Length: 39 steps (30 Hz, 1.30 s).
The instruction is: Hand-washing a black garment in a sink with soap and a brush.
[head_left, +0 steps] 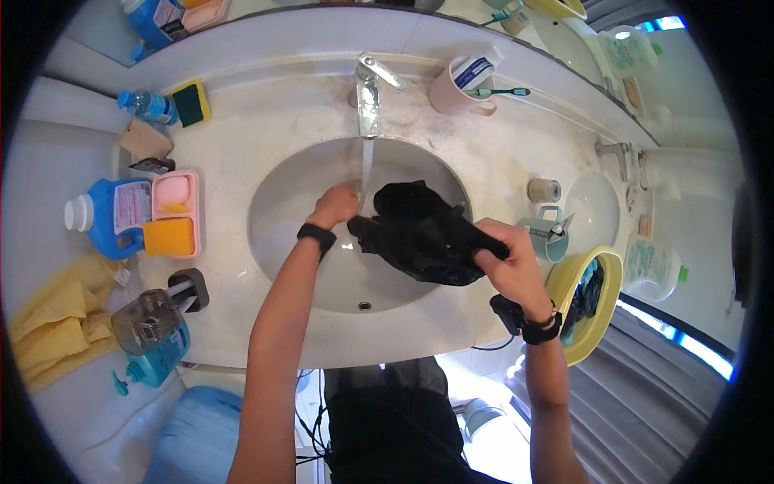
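Black crumpled cloth [427,238]: probably soft, best edge-gripped; I see right hand [518,270] holding its right edge, left hand [334,207] closure unclear.

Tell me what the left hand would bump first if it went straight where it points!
Probably the running water under the faucet: the left hand points toward it, just to its right. Depth is unclear, so the hand might miss it.

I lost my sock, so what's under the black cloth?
The sink is under most of the black cloth in the right hand. What it covers can't be seen.
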Each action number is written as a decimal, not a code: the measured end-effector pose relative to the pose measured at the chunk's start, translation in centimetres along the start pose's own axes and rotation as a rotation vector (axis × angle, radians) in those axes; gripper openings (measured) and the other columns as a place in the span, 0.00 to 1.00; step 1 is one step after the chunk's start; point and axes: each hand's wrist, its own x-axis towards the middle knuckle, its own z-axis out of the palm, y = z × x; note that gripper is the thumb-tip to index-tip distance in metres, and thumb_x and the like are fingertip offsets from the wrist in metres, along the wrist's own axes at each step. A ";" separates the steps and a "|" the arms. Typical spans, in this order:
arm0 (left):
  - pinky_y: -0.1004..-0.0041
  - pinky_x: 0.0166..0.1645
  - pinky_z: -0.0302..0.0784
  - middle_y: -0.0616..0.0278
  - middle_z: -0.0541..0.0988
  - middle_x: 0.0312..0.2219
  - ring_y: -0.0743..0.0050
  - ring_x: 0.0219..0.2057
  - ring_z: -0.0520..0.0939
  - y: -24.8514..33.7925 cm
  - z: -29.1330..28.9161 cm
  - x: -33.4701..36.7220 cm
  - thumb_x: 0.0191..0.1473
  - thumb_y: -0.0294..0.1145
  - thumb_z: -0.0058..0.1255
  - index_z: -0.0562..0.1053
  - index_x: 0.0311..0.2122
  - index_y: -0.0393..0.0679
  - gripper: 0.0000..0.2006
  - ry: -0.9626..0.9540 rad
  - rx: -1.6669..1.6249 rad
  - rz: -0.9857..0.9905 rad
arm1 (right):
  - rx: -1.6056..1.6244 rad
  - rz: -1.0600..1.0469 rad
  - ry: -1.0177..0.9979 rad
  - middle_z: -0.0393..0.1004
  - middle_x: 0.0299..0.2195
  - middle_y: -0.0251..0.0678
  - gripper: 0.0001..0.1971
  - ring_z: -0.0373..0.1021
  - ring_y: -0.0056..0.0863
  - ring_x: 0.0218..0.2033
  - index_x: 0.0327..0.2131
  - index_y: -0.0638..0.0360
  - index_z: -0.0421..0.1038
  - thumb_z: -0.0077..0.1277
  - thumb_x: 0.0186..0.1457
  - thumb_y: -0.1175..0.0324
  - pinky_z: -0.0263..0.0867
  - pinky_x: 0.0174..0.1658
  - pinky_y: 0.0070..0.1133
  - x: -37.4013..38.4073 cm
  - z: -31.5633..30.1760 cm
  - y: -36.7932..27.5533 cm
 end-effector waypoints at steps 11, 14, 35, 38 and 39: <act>0.72 0.37 0.76 0.59 0.82 0.32 0.74 0.33 0.82 6.2 -2.9 -14.1 0.53 0.32 0.59 0.74 0.47 0.38 0.17 0.294 -0.449 0.179 | 0.042 -0.097 -0.083 0.75 0.27 0.34 0.14 0.68 0.17 0.30 0.37 0.70 0.74 0.50 0.43 0.82 0.67 0.35 0.20 2.7 0.1 0.4; 0.72 0.34 0.76 0.58 0.82 0.31 0.76 0.30 0.81 5.5 -4.0 -16.1 0.53 0.28 0.57 0.75 0.43 0.37 0.12 0.436 -0.768 0.029 | -0.112 -0.194 -0.051 0.77 0.29 0.41 0.18 0.72 0.26 0.31 0.39 0.67 0.75 0.48 0.40 0.84 0.68 0.37 0.22 4.0 -0.9 2.4; 0.68 0.40 0.82 0.59 0.77 0.39 0.72 0.38 0.80 14.9 -4.5 -24.0 0.60 0.29 0.43 0.73 0.46 0.39 0.12 0.408 -1.251 0.112 | 0.564 0.126 -0.241 0.60 0.57 0.45 0.37 0.68 0.34 0.50 0.66 0.55 0.50 0.51 0.52 0.76 0.69 0.51 0.26 4.9 7.2 1.1; 0.73 0.41 0.80 0.60 0.77 0.34 0.75 0.35 0.80 16.8 -4.0 -23.5 0.59 0.29 0.46 0.74 0.44 0.36 0.11 0.475 -1.182 0.188 | 0.311 -0.272 -0.177 0.66 0.52 0.41 0.40 0.69 0.31 0.49 0.64 0.53 0.53 0.60 0.48 0.74 0.67 0.50 0.23 2.3 10.7 -0.9; 0.78 0.40 0.75 0.62 0.77 0.34 0.79 0.35 0.79 16.6 -4.1 -23.5 0.60 0.31 0.47 0.73 0.45 0.36 0.12 0.430 -1.096 0.278 | 0.307 -0.268 -0.184 0.66 0.52 0.41 0.40 0.69 0.31 0.49 0.64 0.53 0.53 0.60 0.48 0.74 0.67 0.50 0.23 2.2 10.6 -1.1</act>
